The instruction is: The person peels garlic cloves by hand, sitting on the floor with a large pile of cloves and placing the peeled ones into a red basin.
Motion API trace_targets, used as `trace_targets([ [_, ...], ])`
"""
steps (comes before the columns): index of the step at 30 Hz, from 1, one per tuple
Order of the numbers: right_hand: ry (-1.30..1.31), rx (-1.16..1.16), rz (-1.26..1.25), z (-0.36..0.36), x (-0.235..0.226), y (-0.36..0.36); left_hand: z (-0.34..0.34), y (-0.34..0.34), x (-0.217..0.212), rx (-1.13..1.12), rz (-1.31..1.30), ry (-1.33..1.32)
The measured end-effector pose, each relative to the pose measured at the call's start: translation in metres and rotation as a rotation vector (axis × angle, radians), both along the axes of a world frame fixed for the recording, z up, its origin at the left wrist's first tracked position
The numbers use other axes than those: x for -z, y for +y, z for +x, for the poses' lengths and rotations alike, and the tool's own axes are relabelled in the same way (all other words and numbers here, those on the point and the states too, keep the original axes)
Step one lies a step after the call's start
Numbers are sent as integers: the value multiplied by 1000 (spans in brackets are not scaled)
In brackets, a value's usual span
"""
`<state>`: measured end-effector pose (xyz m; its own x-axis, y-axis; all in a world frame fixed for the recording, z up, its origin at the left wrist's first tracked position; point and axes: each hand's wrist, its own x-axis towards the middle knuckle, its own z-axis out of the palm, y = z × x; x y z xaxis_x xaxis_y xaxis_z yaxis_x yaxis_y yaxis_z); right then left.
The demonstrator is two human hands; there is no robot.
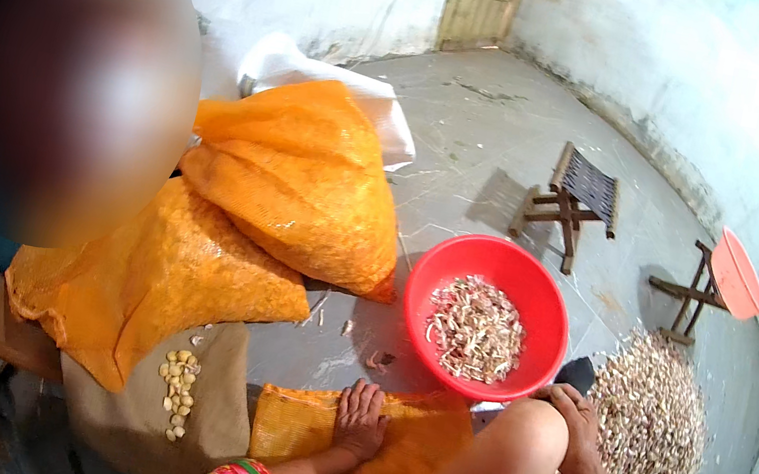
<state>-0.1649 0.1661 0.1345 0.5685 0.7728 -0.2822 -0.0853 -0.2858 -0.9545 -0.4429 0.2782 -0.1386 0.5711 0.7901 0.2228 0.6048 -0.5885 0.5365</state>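
Observation:
My left hand (359, 419) lies flat, fingers spread, on an orange mesh sack (295, 425) across my lap area. My right hand (575, 421) rests loosely by my bent knee (536, 432), with nothing visible in its fingers. A dark object (577, 373), too unclear to name, shows just beyond that hand. Ahead, a red plastic basin (422, 285) holds pale, brownish pieces that look like garlic cloves (477, 330). On my right spreads a big heap of similar pieces (657, 418).
Two filled orange mesh sacks (299, 172) lean together at left, a white sack (385, 116) behind them. Several yellowish round pieces (179, 384) lie on brown sacking (111, 433). A blurred person (62, 80) sits far left. Right: a folding stool (585, 192) and pink basin (738, 275).

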Motion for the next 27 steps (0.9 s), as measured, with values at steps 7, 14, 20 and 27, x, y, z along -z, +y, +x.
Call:
trace_targets([
  [7, -400, -162, -200, -4, -44, -19, 12, 12, 20, -74, 240, 118],
  [14, -690, -584, -526, 38, -94, -175, 44, 11, 6, -146, 448, 221],
  [20, -642, 136, -709, 69, -111, -418, 26, 22, -4, -143, 483, 267],
  [27, -357, 752, -505, 18, -60, -563, 25, 6, -18, 97, 222, 284],
])
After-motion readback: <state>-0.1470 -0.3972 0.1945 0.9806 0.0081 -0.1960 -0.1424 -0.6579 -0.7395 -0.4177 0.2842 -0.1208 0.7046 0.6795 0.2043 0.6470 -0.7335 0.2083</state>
